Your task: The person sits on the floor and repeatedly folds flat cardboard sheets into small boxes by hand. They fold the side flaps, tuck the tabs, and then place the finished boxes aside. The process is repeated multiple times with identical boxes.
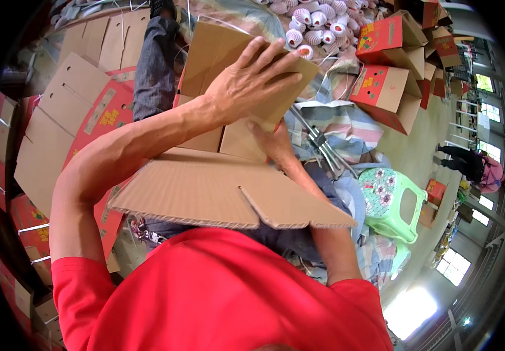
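While my left hand (246, 79) presses flat, fingers spread, on the cardboard carton (217, 193) flap at twelve o'clock, my right hand (273, 140) grips underneath; folding next needs firm creasing.

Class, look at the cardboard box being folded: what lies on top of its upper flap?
The left hand lies flat on the upper flap of the cardboard box. The right hand is partly hidden behind that flap; its grip cannot be seen.

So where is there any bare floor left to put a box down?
Bare grey floor lies right of the red cartons, beyond the green plastic stool. Flat cardboard sheets crowd the left; net-wrapped fruit fills the top.
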